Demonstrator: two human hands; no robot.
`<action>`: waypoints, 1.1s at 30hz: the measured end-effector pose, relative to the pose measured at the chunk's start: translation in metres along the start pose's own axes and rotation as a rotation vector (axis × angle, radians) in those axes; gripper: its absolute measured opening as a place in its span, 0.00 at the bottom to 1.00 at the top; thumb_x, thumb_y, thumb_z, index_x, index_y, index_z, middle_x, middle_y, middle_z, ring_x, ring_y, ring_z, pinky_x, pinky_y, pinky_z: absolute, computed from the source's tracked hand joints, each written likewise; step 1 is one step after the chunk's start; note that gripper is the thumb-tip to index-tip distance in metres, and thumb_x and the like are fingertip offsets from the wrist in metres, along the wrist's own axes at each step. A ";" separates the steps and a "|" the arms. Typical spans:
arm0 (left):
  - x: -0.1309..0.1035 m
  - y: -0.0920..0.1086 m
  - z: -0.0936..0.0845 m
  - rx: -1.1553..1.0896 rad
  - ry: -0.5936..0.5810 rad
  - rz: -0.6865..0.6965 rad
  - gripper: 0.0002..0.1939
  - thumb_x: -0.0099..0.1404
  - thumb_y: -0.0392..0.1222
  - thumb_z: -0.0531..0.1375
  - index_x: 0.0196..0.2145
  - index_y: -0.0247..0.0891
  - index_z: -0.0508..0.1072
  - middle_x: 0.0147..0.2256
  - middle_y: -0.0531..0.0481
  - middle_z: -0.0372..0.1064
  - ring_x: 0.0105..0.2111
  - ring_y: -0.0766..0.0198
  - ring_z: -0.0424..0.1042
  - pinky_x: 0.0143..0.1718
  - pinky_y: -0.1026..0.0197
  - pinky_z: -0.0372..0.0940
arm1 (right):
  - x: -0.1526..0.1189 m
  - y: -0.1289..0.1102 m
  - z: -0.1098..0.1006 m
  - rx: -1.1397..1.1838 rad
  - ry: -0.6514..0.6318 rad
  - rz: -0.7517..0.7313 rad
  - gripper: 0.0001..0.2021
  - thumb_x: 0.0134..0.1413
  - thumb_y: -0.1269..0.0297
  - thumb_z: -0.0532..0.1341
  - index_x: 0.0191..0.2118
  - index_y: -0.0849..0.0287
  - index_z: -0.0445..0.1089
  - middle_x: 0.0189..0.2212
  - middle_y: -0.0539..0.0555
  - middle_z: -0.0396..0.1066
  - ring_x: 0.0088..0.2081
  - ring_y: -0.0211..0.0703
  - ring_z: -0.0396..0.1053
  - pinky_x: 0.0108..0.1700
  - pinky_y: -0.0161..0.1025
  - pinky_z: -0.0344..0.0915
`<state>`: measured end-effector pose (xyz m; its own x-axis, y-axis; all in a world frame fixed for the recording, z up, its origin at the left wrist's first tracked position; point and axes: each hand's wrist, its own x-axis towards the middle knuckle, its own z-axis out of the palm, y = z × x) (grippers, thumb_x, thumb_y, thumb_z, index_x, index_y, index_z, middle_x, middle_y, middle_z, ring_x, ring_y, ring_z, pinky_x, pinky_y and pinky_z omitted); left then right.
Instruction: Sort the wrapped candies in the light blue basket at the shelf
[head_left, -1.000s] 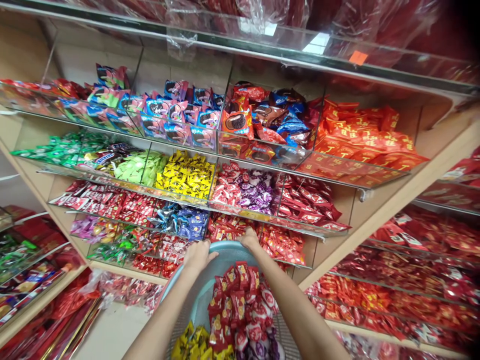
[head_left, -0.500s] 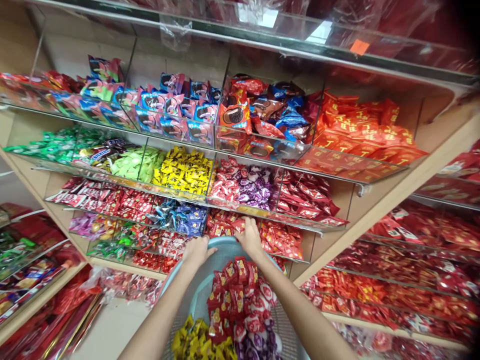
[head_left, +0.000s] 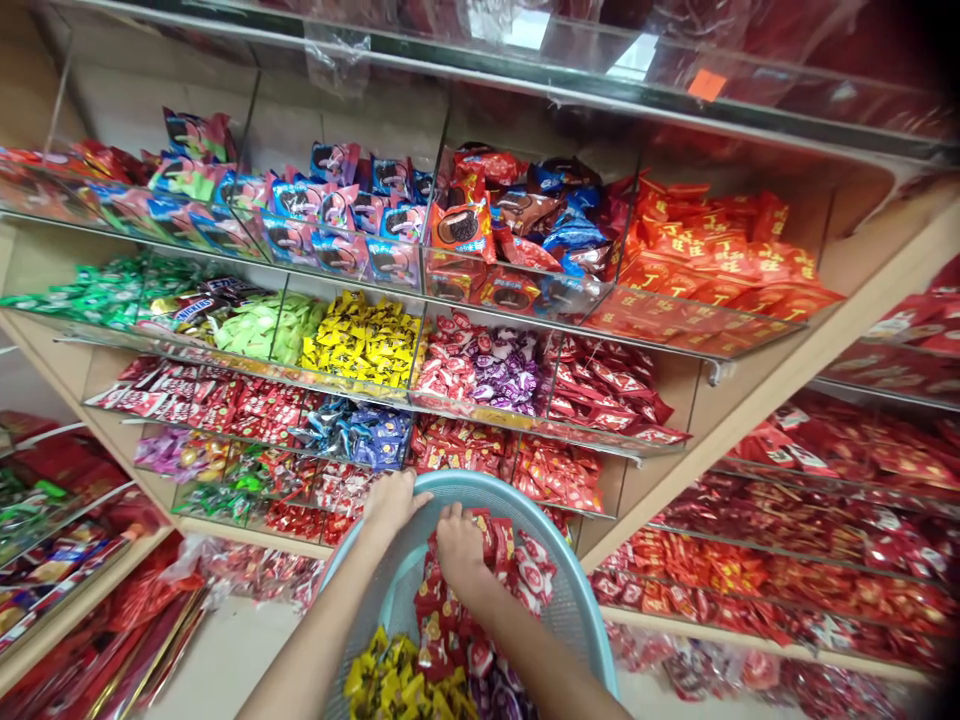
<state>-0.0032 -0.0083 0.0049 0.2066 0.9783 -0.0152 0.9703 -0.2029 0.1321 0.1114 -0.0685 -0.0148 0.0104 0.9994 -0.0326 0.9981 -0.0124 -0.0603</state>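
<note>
A light-blue plastic basket (head_left: 581, 575) is tilted towards me below the shelves. My left hand (head_left: 391, 503) is closed round its upper left rim. My right hand (head_left: 460, 545) is inside the basket, above the red wrapped candies (head_left: 435, 625), fingers curled; whatever is in them is hidden. Beside these lie yellow wrapped candies (head_left: 405, 680), red-and-white twist-wrapped candies (head_left: 534, 580) and purple ones (head_left: 506, 695), partly covered by my right forearm. Just beyond the rim is a shelf compartment of red packets (head_left: 457, 445).
Tiered shelves with clear front panels (head_left: 517, 290) hold wrapped sweets in divided compartments, among them yellow candies (head_left: 364, 340) and orange-red packets (head_left: 712, 250). A wooden side panel (head_left: 757, 390) slants at the right, with more red packets (head_left: 810, 510) beyond. Rolled wrapping material (head_left: 135, 640) lies lower left.
My right hand has moved from the red packets on the low shelf, back and down into the basket. My left hand stays on the rim.
</note>
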 end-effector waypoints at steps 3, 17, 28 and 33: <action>0.000 0.000 0.001 0.008 0.010 0.007 0.24 0.58 0.59 0.50 0.39 0.35 0.65 0.36 0.41 0.67 0.38 0.50 0.67 0.36 0.52 0.61 | 0.005 -0.007 0.004 -0.003 0.014 0.009 0.17 0.52 0.80 0.45 0.44 0.68 0.65 0.38 0.67 0.67 0.41 0.49 0.66 0.37 0.42 0.65; -0.001 0.002 -0.003 0.027 -0.014 -0.015 0.25 0.58 0.60 0.49 0.39 0.34 0.66 0.35 0.40 0.67 0.37 0.50 0.67 0.37 0.53 0.60 | -0.043 0.053 -0.028 0.197 0.085 0.109 0.29 0.50 0.58 0.55 0.57 0.64 0.50 0.47 0.62 0.63 0.46 0.53 0.64 0.45 0.43 0.61; -0.001 0.002 -0.002 0.037 -0.002 -0.007 0.25 0.58 0.60 0.48 0.39 0.34 0.66 0.35 0.41 0.67 0.37 0.51 0.67 0.36 0.54 0.61 | -0.064 0.048 0.014 0.188 0.132 0.133 0.36 0.46 0.62 0.59 0.60 0.58 0.43 0.51 0.62 0.58 0.47 0.52 0.64 0.42 0.42 0.65; 0.000 0.002 -0.001 0.023 0.003 -0.005 0.25 0.58 0.60 0.48 0.38 0.34 0.66 0.34 0.41 0.67 0.37 0.51 0.67 0.36 0.53 0.60 | -0.065 0.048 0.019 0.168 0.165 0.131 0.37 0.44 0.62 0.61 0.59 0.57 0.44 0.51 0.62 0.57 0.48 0.52 0.63 0.44 0.41 0.64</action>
<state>-0.0016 -0.0081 0.0059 0.2017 0.9794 -0.0131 0.9739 -0.1991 0.1088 0.1573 -0.1345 -0.0345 0.1620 0.9805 0.1115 0.9637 -0.1329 -0.2317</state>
